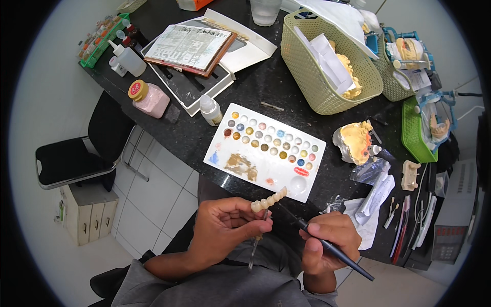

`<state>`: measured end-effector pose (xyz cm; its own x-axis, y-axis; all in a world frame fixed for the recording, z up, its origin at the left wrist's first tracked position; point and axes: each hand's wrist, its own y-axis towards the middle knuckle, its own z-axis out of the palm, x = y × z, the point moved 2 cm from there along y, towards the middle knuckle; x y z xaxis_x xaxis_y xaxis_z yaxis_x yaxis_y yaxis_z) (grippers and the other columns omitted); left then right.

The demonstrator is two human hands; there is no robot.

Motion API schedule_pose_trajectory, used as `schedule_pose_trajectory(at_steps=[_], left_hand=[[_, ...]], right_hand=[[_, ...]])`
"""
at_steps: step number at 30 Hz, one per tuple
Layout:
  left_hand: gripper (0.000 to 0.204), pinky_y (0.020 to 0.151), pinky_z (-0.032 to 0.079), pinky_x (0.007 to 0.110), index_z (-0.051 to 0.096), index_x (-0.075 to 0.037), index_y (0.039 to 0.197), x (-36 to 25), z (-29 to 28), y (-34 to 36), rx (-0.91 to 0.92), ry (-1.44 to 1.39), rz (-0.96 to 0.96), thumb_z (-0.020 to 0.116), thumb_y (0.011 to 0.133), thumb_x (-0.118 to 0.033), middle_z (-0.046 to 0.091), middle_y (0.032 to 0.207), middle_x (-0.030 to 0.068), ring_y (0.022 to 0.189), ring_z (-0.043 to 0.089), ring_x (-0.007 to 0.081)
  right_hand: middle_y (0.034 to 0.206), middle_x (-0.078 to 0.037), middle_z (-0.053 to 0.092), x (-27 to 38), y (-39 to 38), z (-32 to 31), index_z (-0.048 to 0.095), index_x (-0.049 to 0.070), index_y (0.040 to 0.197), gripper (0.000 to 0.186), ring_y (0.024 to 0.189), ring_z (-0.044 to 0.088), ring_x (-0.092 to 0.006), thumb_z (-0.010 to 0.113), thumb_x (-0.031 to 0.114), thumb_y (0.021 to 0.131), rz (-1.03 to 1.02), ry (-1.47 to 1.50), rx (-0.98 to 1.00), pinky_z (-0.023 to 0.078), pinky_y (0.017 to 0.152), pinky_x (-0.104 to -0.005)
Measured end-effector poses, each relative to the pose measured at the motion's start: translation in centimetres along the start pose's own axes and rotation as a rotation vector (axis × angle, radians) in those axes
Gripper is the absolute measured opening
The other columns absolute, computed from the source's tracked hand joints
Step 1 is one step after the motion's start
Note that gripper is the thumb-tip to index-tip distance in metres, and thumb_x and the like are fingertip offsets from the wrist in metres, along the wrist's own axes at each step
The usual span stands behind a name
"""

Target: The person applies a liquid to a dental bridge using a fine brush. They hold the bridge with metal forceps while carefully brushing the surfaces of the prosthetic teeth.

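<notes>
My left hand [223, 225] is closed on a thin metal holder [251, 253], whose lower end sticks out beneath the fingers. At its top sits a curved dental bridge [268, 200] of several tooth-coloured crowns, just above my fingertips. In my right hand [327, 246] is a slim black brush [340, 254], held like a pen. Its thin tip points up and left toward the bridge; whether it touches is hard to tell. Beyond both hands lies a white palette [220, 148] with rows of coloured wells and brown and blue smears.
A plaster jaw model [353, 142] stands right of the palette, near crumpled paper [376, 197] and brushes [401, 225]. Behind are a woven basket [307, 87] with models, a small white bottle [210, 110], a pink powder jar [149, 98] and a notepad [189, 46].
</notes>
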<state>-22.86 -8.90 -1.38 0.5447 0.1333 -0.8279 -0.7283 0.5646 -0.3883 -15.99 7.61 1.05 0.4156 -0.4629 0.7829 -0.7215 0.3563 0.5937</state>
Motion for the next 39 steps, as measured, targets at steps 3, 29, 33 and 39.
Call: schedule_pose_trajectory(at_steps=[3, 29, 33, 39], left_hand=[[0.019, 0.078, 0.056, 0.025, 0.062, 0.008, 0.096, 0.05, -0.01, -0.01, 0.003, 0.000, 0.005, 0.070, 0.080, 0.003, 0.067, 0.095, 0.0151, 0.087, 0.067, 0.0163], [0.020, 0.071, 0.056, 0.023, 0.062, 0.007, 0.097, -0.03, 0.22, -0.03, -0.005, 0.018, 0.026, 0.070, 0.080, 0.001, 0.067, 0.092, 0.0140, 0.084, 0.067, 0.0147], [0.020, 0.070, 0.056, 0.023, 0.062, 0.007, 0.097, -0.16, 0.27, -0.01, -0.005, 0.031, 0.024, 0.070, 0.080, 0.001, 0.067, 0.091, 0.0133, 0.082, 0.067, 0.0140], [0.020, 0.070, 0.056, 0.023, 0.062, 0.007, 0.097, -0.06, 0.34, -0.06, -0.011, 0.015, 0.043, 0.070, 0.080, 0.001, 0.067, 0.090, 0.0130, 0.081, 0.067, 0.0137]], right_hand=[[0.066, -0.011, 0.064, -0.09, -0.01, 0.08, 0.064, -0.002, 0.083, 0.011, 0.053, 0.062, -0.0190, 0.066, 0.001, 0.073, -0.008, 0.016, 0.010, 0.048, 0.045, -0.0243], [0.066, -0.011, 0.064, 0.09, 0.07, 0.26, 0.064, -0.001, 0.080, 0.008, 0.052, 0.063, -0.0194, 0.067, 0.003, 0.074, 0.009, 0.018, 0.025, 0.051, 0.047, -0.0256], [0.065, -0.011, 0.064, 0.11, 0.00, 0.34, 0.065, -0.001, 0.081, 0.009, 0.052, 0.063, -0.0192, 0.068, 0.003, 0.074, 0.010, 0.052, -0.004, 0.051, 0.046, -0.0256], [0.064, -0.011, 0.064, -0.04, -0.13, 0.22, 0.065, -0.001, 0.081, 0.009, 0.051, 0.062, -0.0188, 0.068, 0.004, 0.074, -0.015, 0.053, 0.023, 0.051, 0.045, -0.0255]])
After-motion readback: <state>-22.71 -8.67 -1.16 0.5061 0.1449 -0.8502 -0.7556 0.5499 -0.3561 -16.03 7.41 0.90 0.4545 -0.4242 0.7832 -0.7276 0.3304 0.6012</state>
